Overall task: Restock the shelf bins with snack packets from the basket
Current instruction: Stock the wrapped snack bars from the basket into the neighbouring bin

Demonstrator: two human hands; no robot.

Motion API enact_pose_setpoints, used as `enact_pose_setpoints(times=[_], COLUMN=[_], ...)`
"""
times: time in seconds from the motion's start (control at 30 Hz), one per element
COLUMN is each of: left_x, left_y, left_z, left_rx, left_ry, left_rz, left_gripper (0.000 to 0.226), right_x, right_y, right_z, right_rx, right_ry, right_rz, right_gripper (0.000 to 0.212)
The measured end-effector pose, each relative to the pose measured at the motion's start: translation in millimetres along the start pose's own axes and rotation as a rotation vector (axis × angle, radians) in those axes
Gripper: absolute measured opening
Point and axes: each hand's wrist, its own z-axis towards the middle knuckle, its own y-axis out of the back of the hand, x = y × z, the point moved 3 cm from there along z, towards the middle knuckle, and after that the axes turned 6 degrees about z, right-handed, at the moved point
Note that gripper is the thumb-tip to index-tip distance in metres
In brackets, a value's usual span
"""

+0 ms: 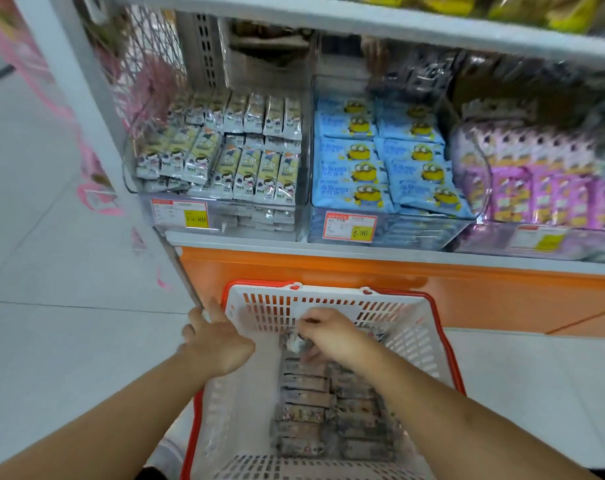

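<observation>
Basket [328,299] on floor right below shelf, short carry to bins. Left hand [215,344] flat on basket's left rim, fingers straight, probably steadying it. Right hand [332,336] down inside, fingers pinching snack packet [294,342] off rows of packets [314,407]. Matching white-packet bin [224,157] up left already looks pretty full. Blue minion bin [387,157] beside it, purple bin [536,174] further right. Upper shelf board [363,26] overhangs, tight reach in.

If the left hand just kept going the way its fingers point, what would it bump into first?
Probably the orange shelf base. The left hand rests at the basket rim, fingers pointing up and forward toward it, though depth is hard to judge.
</observation>
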Motion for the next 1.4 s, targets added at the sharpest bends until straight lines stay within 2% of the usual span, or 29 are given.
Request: enact_pose_setpoints(times=[0.07, 0.1, 0.13, 0.2, 0.27, 0.4, 0.53, 0.6, 0.67, 0.77, 1.03, 1.17, 1.23, 1.33, 1.4], left_x=[-15, -23, -29, -39, -47, -53, -50, -49, -48, -48, -44, -39, -37, -27, -17], left_y=[30, 45, 60, 81, 103, 135, 145, 150, 157, 163, 163, 161, 169, 185, 189], left_z=[-14, -23, -35, -65, -96, -141, -154, -149, -143, -137, -120, -106, -98, -84, -68], left_rx=[-0.043, 0.016, 0.112, 0.413, 0.591, 0.594, 0.522, 0.423, 0.322, 0.233, 0.184, 0.139, -0.065, -0.453, -0.536], left_ry=[-0.134, -0.212, -0.273, -0.278, -0.332, -0.463, -0.477, -0.461, -0.447, -0.459, -0.509, -0.521, -0.564, -0.639, -0.612], left_rz=[0.012, -0.033, -0.123, -0.463, -0.733, -0.954, -1.071, -1.077, -1.073, -1.029, -0.903, -0.851, -0.676, -0.208, 0.001], left_gripper=[0.066, 0.041, 0.031, 0.043, 0.050, 0.033, 0.017, 0.009, 0.018, 0.028, 0.027, 0.022, 0.018, 0.035, 0.051], right_x=[38, 57, 75, 107, 129, 156, 170, 174, 178, 179, 176, 171, 173, 185, 205], right_y=[5, 8, 12, 20, 27, 31, 28, 26, 24, 25, 22, 17, 16, 17, 17], right_z=[-28, -45, -62, -97, -128, -170, -182, -178, -172, -162, -135, -126, -125, -120, -111], right_rx=[0.055, 0.087, 0.109, 0.134, 0.129, 0.099, 0.033, -0.059, -0.149, -0.196, -0.208, -0.250, -0.288, -0.318, -0.329], right_ry=[0.065, 0.103, 0.147, 0.267, 0.381, 0.528, 0.601, 0.673, 0.759, 0.827, 0.748, 0.718, 0.697, 0.687, 0.688], right_rz=[0.040, 0.064, 0.077, 0.087, 0.095, 0.061, -0.073, -0.204, -0.348, -0.462, -0.545, -0.505, -0.485, -0.474, -0.473], right_gripper=[0.012, 0.013, 0.015, 0.018, 0.016, 0.009, 0.023, 0.032, 0.036, 0.048, 0.059, 0.065, 0.066, 0.064, 0.064])
